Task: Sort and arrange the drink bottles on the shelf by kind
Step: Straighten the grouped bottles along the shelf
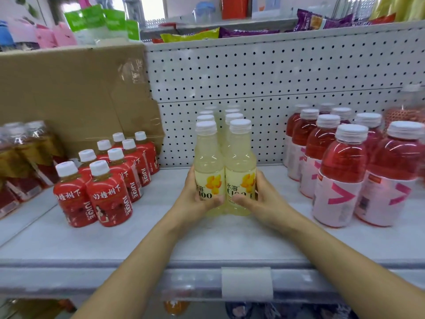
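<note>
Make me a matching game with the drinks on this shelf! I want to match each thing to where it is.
Things
1. red-label juice bottles
2. pale yellow bottles
3. pink-label bottles
4. cardboard box

Places
A. in the middle, gripped by the left hand and right hand
B. right side of the shelf
C. at the back left
D. left side, in front of the box

Pairs: 1-D, 2-A, 3-B, 4-C
</note>
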`<state>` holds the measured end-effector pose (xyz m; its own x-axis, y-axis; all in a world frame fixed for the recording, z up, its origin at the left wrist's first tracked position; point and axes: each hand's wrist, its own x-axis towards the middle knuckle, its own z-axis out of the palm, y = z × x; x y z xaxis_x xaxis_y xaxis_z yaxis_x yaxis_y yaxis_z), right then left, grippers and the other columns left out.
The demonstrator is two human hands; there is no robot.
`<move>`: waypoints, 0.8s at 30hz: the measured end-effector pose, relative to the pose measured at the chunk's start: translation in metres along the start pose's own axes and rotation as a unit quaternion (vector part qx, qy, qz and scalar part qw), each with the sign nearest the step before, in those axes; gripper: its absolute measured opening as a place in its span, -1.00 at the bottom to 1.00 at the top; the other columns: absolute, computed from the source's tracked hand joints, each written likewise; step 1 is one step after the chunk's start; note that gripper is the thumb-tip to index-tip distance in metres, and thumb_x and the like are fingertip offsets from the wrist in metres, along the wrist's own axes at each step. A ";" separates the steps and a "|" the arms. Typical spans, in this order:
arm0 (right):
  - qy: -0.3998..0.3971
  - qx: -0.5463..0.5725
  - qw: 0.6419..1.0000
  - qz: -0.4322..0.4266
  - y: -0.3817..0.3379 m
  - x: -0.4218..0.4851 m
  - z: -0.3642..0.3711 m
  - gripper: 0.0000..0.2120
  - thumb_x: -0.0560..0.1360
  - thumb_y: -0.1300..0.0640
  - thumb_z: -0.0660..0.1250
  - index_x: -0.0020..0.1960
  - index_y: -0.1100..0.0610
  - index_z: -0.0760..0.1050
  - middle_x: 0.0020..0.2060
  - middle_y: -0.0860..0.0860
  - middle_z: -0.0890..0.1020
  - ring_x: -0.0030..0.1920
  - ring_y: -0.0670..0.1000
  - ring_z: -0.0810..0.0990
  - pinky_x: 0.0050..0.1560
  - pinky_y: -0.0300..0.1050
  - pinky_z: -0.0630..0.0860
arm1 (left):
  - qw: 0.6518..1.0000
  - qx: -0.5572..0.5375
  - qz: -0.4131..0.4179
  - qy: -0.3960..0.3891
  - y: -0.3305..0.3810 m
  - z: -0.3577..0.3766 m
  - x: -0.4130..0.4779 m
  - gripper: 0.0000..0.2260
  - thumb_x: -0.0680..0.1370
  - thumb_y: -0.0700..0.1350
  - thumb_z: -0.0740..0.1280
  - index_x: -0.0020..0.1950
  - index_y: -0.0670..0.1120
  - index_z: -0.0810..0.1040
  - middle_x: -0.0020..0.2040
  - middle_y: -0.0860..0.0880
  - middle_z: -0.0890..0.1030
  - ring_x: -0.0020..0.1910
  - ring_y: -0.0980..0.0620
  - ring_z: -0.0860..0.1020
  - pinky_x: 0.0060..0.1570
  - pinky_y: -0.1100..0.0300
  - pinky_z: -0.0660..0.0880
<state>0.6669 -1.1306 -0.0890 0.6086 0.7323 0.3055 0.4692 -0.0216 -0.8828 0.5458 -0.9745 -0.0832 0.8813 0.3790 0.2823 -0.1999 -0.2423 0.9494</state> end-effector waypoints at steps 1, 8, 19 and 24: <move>0.003 0.000 1.000 0.001 -0.001 0.000 0.000 -0.37 0.49 0.17 0.46 0.44 0.00 0.22 0.20 -0.19 0.54 0.15 -0.33 0.54 0.18 -0.34 0.50 | 1.000 -0.002 0.001 -0.001 0.001 0.000 0.000 -0.20 0.45 -0.38 0.47 0.54 0.00 0.14 0.33 -0.12 0.56 0.24 -0.05 0.61 0.05 0.14 0.60; -0.032 0.049 0.998 0.007 -0.008 -0.006 -0.002 -0.36 0.52 0.29 0.42 0.48 0.06 0.19 0.25 -0.12 0.53 0.13 -0.34 0.56 0.07 -0.40 0.51 | 0.999 -0.013 -0.016 -0.031 -0.001 -0.004 0.003 -0.13 0.47 -0.37 0.46 0.57 0.07 0.03 0.39 -0.08 0.49 0.23 0.05 0.60 0.02 0.23 0.58; 0.156 -0.167 0.965 -0.125 -0.031 -0.069 -0.035 -0.59 0.54 0.16 0.40 0.38 0.06 0.46 0.19 -0.11 0.57 0.17 -0.17 0.54 0.15 -0.12 0.55 | 0.932 0.228 0.189 0.208 0.038 0.042 -0.042 -0.33 0.52 -0.04 0.46 0.53 -0.04 0.20 0.38 0.14 0.28 0.45 0.10 0.29 0.47 -0.01 0.30; 0.301 -0.179 0.910 -0.221 -0.031 -0.107 -0.090 -0.78 0.53 0.19 0.40 0.17 0.14 0.53 -0.03 -0.05 0.57 -0.06 -0.09 0.56 -0.09 -0.20 0.51 | 0.937 0.230 0.250 0.078 0.055 0.110 -0.038 -0.30 0.50 -0.02 0.47 0.53 0.04 0.16 0.43 0.14 0.26 0.48 0.15 0.27 0.49 0.06 0.27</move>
<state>0.6451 -1.2697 -0.0624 0.4990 0.2203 0.8381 0.8665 -0.1152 -0.4856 0.5488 -1.1005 -0.0567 0.6466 0.2320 0.7267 -0.3340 -0.7704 0.5431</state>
